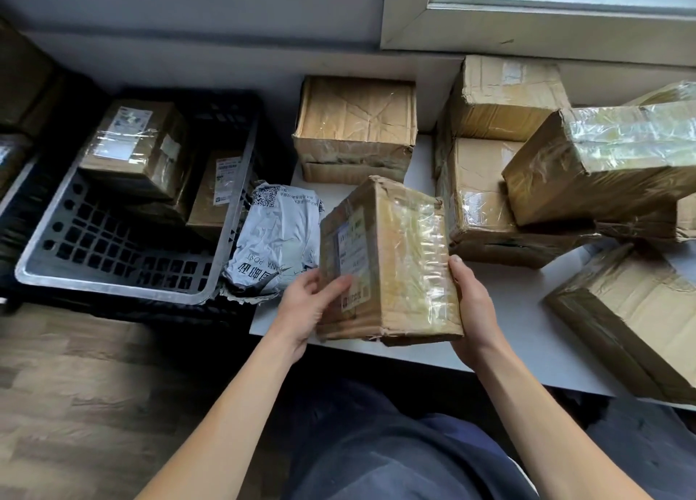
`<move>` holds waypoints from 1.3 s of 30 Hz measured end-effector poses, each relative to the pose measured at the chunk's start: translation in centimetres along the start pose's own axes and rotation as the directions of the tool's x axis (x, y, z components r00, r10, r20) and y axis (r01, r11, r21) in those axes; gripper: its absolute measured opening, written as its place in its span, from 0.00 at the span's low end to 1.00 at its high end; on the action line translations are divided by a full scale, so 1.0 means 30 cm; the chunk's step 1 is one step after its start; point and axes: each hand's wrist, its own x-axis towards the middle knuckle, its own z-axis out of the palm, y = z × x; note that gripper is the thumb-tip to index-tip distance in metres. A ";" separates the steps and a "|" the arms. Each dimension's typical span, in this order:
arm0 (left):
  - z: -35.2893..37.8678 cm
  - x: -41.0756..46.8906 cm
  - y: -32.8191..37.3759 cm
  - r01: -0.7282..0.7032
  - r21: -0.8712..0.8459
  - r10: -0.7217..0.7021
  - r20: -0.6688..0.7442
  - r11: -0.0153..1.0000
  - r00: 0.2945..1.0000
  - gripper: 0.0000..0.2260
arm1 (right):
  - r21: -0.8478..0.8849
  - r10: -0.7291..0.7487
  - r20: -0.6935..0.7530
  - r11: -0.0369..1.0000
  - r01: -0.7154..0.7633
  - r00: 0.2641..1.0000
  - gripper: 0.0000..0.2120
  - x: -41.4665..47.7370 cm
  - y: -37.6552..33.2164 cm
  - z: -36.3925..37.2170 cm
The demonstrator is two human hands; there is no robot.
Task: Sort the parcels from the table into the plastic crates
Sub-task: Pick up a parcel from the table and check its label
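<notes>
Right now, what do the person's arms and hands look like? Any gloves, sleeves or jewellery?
Both are bare. The left hand and right hand wear no gloves, and no ring, watch or band shows on the parts in view. The left forearm and right forearm are uncovered down to the frame's bottom edge; no sleeve is visible.

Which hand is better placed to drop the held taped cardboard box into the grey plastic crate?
Left. The left hand grips the taped brown cardboard box on its labelled side, facing the grey slotted plastic crate. The right hand holds the far side, so it would likely reach across.
</notes>
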 end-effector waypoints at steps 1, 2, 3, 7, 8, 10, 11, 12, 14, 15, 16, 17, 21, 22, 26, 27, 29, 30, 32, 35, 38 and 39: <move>-0.007 -0.015 0.017 -0.028 -0.012 0.028 -0.042 1.000 0.999 0.35 | -0.033 -0.009 -0.029 0.999 0.008 1.000 0.14 0.006 0.001 0.003; -0.015 -0.027 0.029 -0.060 -0.015 0.058 -0.083 0.998 0.995 0.31 | -0.094 -0.027 -0.060 0.995 0.021 0.998 0.14 0.021 0.015 0.000; -0.022 -0.035 0.036 -0.083 -0.009 0.082 -0.117 0.996 0.990 0.28 | -0.178 -0.037 -0.089 0.984 0.020 0.995 0.14 0.030 0.032 -0.003; -0.037 -0.038 -0.003 -0.101 0.109 0.118 -0.160 0.989 0.980 0.18 | -0.413 -0.003 -0.127 0.910 -0.050 0.992 0.13 0.046 0.111 -0.034; -0.035 -0.035 -0.023 -0.092 0.150 0.114 -0.141 0.984 0.983 0.16 | -0.445 -0.004 -0.112 0.894 -0.046 0.994 0.12 0.040 0.118 -0.041; -0.024 -0.036 -0.054 -0.077 0.204 0.099 -0.099 0.976 0.990 0.14 | -0.468 0.009 -0.111 0.882 -0.061 0.994 0.12 0.035 0.125 -0.050; -0.019 -0.037 -0.068 -0.070 0.217 0.089 -0.080 0.974 0.993 0.14 | -0.467 0.016 -0.128 0.881 -0.075 0.992 0.12 0.036 0.127 -0.057; -0.012 -0.036 -0.078 -0.067 0.227 0.085 -0.067 0.971 0.994 0.14 | -0.460 0.024 -0.146 0.884 -0.089 0.989 0.12 0.037 0.128 -0.066; -0.002 -0.036 -0.087 -0.056 0.233 0.072 -0.061 0.971 0.996 0.14 | -0.434 0.036 -0.166 0.895 -0.106 0.985 0.13 0.042 0.124 -0.077; 0.002 -0.037 -0.086 -0.048 0.231 0.065 -0.067 0.972 0.996 0.15 | -0.409 0.045 -0.164 0.906 -0.109 0.986 0.14 0.043 0.120 -0.079; 0.004 -0.036 -0.086 -0.039 0.224 0.056 -0.072 0.974 0.996 0.15 | -0.381 0.052 -0.155 0.918 -0.109 0.986 0.16 0.039 0.113 -0.072; 0.006 -0.036 -0.083 -0.028 0.214 0.045 -0.075 0.977 0.996 0.16 | -0.368 0.052 -0.146 0.924 -0.103 0.988 0.17 0.039 0.108 -0.068; 0.017 -0.002 -0.052 -0.042 0.219 0.058 -0.068 0.975 0.996 0.18 | -0.379 -0.014 -0.121 0.925 -0.033 0.993 0.16 0.052 0.087 -0.038; 0.024 0.012 -0.038 -0.060 0.233 0.079 -0.075 0.971 0.994 0.18 | -0.403 -0.044 -0.114 0.915 -0.006 0.993 0.16 0.056 0.082 -0.031; 0.079 0.046 0.035 -0.113 0.343 0.157 -0.103 0.932 0.982 0.23 | -0.489 -0.117 -0.006 0.866 0.099 0.993 0.15 0.063 0.066 -0.007; 0.095 0.051 0.043 -0.117 0.366 0.164 -0.101 0.923 0.981 0.23 | -0.505 -0.122 0.020 0.855 0.115 0.992 0.15 0.063 0.065 0.002; 0.118 0.058 0.039 -0.129 0.416 0.182 -0.090 0.900 0.979 0.23 | -0.540 -0.142 0.052 0.829 0.148 0.988 0.17 0.070 0.072 0.016; 0.124 0.061 0.027 -0.149 0.437 0.207 -0.088 0.887 0.974 0.22 | -0.558 -0.162 0.062 0.813 0.169 0.985 0.18 0.072 0.081 0.019; 0.127 0.060 0.009 -0.185 0.456 0.249 -0.083 0.870 0.965 0.21 | -0.586 -0.214 0.073 0.781 0.216 0.974 0.18 0.072 0.099 0.017; 0.122 0.066 0.001 -0.184 0.458 0.242 -0.070 0.870 0.968 0.16 | -0.601 -0.258 0.083 0.757 0.255 0.963 0.18 0.079 0.115 0.007; 0.112 0.075 -0.007 -0.223 0.461 0.278 -0.054 0.859 0.959 0.13 | -0.605 -0.285 0.107 0.741 0.290 0.952 0.19 0.088 0.123 0.003; 0.109 0.078 -0.012 -0.230 0.466 0.285 -0.051 0.854 0.957 0.14 | -0.600 -0.285 0.108 0.745 0.291 0.952 0.19 0.090 0.127 0.002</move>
